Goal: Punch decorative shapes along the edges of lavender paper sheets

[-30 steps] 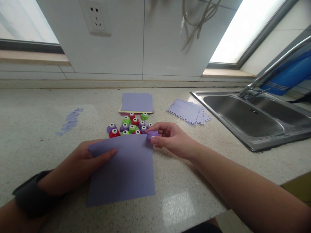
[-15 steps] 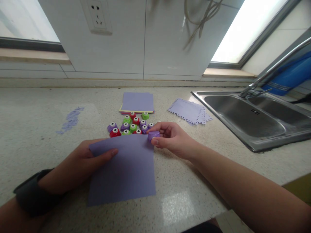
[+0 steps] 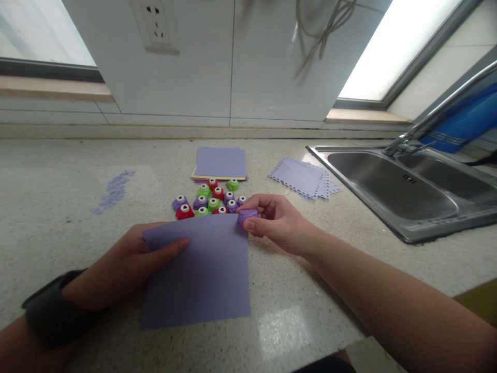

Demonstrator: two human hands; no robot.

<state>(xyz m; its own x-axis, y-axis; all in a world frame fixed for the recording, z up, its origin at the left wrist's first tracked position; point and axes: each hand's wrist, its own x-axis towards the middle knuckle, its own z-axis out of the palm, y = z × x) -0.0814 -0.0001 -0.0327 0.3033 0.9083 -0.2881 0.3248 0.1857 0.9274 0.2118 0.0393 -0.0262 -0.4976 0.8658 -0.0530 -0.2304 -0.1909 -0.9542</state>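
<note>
A purple paper sheet (image 3: 202, 274) is pinched in my left hand (image 3: 135, 259), thumb on top and the other fingers hidden beneath. My right hand (image 3: 277, 223) grips a small purple craft punch (image 3: 247, 216) between thumb and fingers, at the sheet's top right corner. Whether the paper's edge is inside the punch cannot be made out. Just beyond the sheet stand several red, green and purple punches (image 3: 213, 204), the nearest partly hidden by it.
Behind the punches lies a stack of coloured paper (image 3: 220, 162). Sheets with punched edges (image 3: 297, 177) rest to the right, beside a steel sink (image 3: 388, 228). Small purple paper bits (image 3: 114, 191) are scattered at left on the counter (image 3: 50, 207).
</note>
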